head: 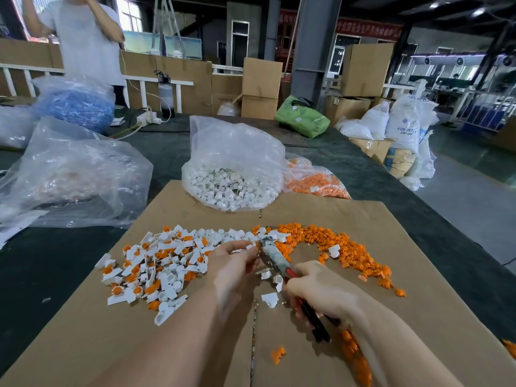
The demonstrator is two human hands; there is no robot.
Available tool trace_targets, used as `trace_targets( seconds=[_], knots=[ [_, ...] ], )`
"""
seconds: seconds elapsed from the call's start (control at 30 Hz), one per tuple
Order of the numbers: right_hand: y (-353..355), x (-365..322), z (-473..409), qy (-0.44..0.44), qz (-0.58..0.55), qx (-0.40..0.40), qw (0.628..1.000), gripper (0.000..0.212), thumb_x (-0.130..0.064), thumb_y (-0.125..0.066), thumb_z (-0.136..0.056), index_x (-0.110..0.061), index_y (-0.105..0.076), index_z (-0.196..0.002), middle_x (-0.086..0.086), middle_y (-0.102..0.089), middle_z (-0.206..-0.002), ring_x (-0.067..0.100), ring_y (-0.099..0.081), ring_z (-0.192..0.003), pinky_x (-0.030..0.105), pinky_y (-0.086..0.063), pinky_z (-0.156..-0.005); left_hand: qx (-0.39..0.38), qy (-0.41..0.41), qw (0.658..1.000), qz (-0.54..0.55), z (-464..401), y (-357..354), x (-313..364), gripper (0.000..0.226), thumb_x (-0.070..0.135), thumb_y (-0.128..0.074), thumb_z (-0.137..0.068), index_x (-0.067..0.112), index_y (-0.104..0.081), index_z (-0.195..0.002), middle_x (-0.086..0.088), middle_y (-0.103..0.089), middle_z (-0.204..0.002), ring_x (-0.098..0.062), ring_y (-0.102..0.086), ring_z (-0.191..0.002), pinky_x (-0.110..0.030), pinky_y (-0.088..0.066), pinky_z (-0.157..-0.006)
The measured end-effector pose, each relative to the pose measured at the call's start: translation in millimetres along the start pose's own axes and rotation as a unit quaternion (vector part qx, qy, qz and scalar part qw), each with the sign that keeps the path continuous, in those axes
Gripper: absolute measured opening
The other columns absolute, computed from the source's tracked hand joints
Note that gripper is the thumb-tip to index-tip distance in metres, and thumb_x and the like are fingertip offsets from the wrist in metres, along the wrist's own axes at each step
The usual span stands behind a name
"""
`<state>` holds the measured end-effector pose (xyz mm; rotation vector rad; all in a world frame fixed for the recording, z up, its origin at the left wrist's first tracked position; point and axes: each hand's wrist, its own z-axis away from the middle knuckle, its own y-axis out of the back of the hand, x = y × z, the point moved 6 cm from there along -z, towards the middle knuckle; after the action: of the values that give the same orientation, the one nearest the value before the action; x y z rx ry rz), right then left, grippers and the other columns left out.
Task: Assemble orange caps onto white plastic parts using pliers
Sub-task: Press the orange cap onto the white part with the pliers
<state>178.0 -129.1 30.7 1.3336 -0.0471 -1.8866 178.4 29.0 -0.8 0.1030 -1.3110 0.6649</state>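
Observation:
My right hand (315, 289) grips the red and black handles of the pliers (275, 256), whose jaws point up and left. At those jaws my left hand (233, 263) pinches a small white plastic part (252, 245). Loose orange caps (335, 244) lie in an arc on the cardboard sheet (418, 317) to the right. On the left lies a heap of white parts fitted with orange caps (156, 263). A few bare white parts (270, 299) sit between my hands.
An open clear bag of white parts (231, 182) stands at the cardboard's far edge, with a bag of orange caps (315, 180) beside it on the right. Another clear bag (72, 174) lies left. A person (83, 37) stands at the far left. Boxes and sacks line the back.

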Motion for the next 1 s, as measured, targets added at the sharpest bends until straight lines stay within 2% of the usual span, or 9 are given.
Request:
trace_targets(
  seconds=[0.1, 0.3, 0.37, 0.5, 0.6, 0.7, 0.87, 0.93, 1.0],
  knots=[
    [0.7, -0.2, 0.3, 0.016, 0.018, 0.035, 0.999, 0.005, -0.006, -0.047, -0.079, -0.009, -0.049, -0.077, 0.007, -0.051, -0.061, 0.017, -0.048, -0.047, 0.019, -0.037, -0.043, 0.010, -0.004, 1.000, -0.001, 1.9, -1.3, -0.3, 0.018, -0.010, -0.061, -0.084, -0.004, -0.060, -0.100, -0.013, -0.063, -0.065, -0.011, -0.057, -0.046, -0.017, -0.049, -0.047],
    [3.4, 6.8, 2.7, 0.055, -0.025, 0.108, 0.992, 0.016, -0.014, -0.065, -0.069, -0.004, -0.052, -0.070, 0.004, -0.049, -0.056, 0.016, -0.042, -0.047, 0.027, -0.033, -0.048, 0.015, 0.001, 1.000, 0.009, 3.3, 0.0, -2.8, 0.016, -0.010, -0.057, -0.086, -0.003, -0.061, -0.101, -0.013, -0.060, -0.065, -0.013, -0.054, -0.047, -0.023, -0.050, -0.051],
    [8.7, 10.0, 1.3, 0.066, 0.011, 0.155, 0.986, 0.019, -0.021, -0.071, -0.066, -0.010, -0.062, -0.079, 0.001, -0.057, -0.062, 0.015, -0.050, -0.054, 0.029, -0.039, -0.053, 0.011, -0.006, 1.000, -0.015, 4.5, 1.3, -4.7, 0.016, -0.008, -0.057, -0.087, -0.003, -0.061, -0.102, -0.014, -0.060, -0.068, -0.012, -0.054, -0.046, -0.025, -0.050, -0.052],
    [24.6, 25.0, -4.5, 0.038, 0.071, 0.256, 0.963, 0.029, -0.029, -0.070, -0.067, -0.022, -0.063, -0.094, 0.002, -0.062, -0.088, 0.016, -0.058, -0.075, 0.029, -0.046, -0.061, 0.008, -0.020, 0.997, -0.068, 2.3, 11.0, -8.3, 0.020, 0.001, -0.064, -0.086, 0.006, -0.063, -0.105, -0.011, -0.064, -0.079, -0.009, -0.060, -0.056, -0.017, -0.050, -0.050],
    [40.3, 29.7, -5.3, 0.034, 0.174, 0.346, 0.921, 0.030, -0.037, -0.068, -0.073, -0.020, -0.062, -0.098, 0.000, -0.056, -0.094, 0.018, -0.053, -0.090, 0.031, -0.046, -0.072, -0.002, -0.078, 0.974, -0.214, -0.7, 12.8, -6.4, 0.017, 0.012, -0.060, -0.091, 0.025, -0.067, -0.101, -0.007, -0.067, -0.096, -0.015, -0.063, -0.086, -0.024, -0.048, -0.077],
    [47.8, 36.6, -8.8, 0.012, 0.278, 0.382, 0.881, 0.046, -0.048, -0.064, -0.077, -0.019, -0.059, -0.113, 0.000, -0.053, -0.105, 0.021, -0.048, -0.106, 0.033, -0.042, -0.089, -0.023, -0.108, 0.953, -0.282, 0.0, 9.4, -10.0, 0.022, 0.017, -0.053, -0.095, 0.031, -0.068, -0.104, 0.003, -0.064, -0.111, -0.017, -0.057, -0.106, -0.033, -0.044, -0.099],
    [50.6, 50.3, -15.5, -0.028, 0.360, 0.376, 0.853, 0.069, -0.070, -0.045, -0.082, -0.023, -0.047, -0.132, -0.001, -0.049, -0.123, 0.020, -0.042, -0.120, 0.035, -0.032, -0.103, -0.026, -0.126, 0.946, -0.297, -1.3, 12.9, -14.2, 0.015, 0.021, -0.055, -0.094, 0.028, -0.063, -0.104, 0.002, -0.062, -0.088, -0.015, -0.061, -0.087, -0.032, -0.051, -0.083],
    [46.4, 43.8, -12.2, -0.036, 0.442, 0.393, 0.806, 0.072, -0.074, -0.033, -0.083, -0.023, -0.043, -0.134, 0.000, -0.048, -0.128, 0.021, -0.039, -0.123, 0.043, -0.019, -0.111, -0.022, -0.129, 0.949, -0.286, -2.1, 14.0, -14.6, 0.010, 0.021, -0.058, -0.093, 0.030, -0.064, -0.093, 0.004, -0.065, -0.086, -0.013, -0.062, -0.087, -0.030, -0.052, -0.082],
    [36.0, 27.8, -6.5, 0.017, 0.484, 0.420, 0.768, 0.066, -0.066, -0.042, -0.086, -0.021, -0.046, -0.133, 0.003, -0.050, -0.128, 0.024, -0.041, -0.123, 0.054, -0.012, -0.111, -0.024, -0.145, 0.940, -0.309, -0.9, 12.3, -13.4, 0.012, 0.024, -0.059, -0.092, 0.035, -0.064, -0.088, 0.014, -0.065, -0.088, -0.005, -0.060, -0.088, -0.020, -0.046, -0.075]
  ],
)
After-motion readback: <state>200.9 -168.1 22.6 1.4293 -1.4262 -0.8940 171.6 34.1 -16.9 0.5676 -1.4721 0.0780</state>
